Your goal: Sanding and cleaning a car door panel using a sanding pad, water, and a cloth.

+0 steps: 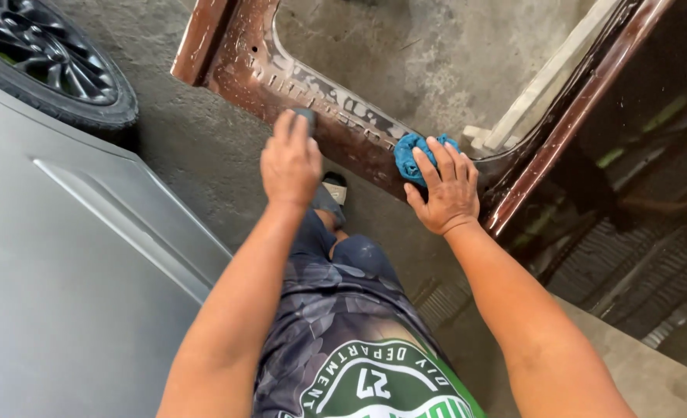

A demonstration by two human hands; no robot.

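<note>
Left hand is curled shut over a small dark sanding block, pressing it onto the brown car door frame; the block looks light and firm, best pinched by its sides, palm on top. Right hand lies with fingers spread on a blue rag bunched against the frame just right of the block (soft, limp, grabs anywhere). Frame is stiff glossy sheet metal, wet-looking and probably slick, ribbed along its edge; grey matte panel left of it.

My left hand sits curled at eleven o'clock, arm extended; my right hand lies flat, fingers spread, at one.
</note>
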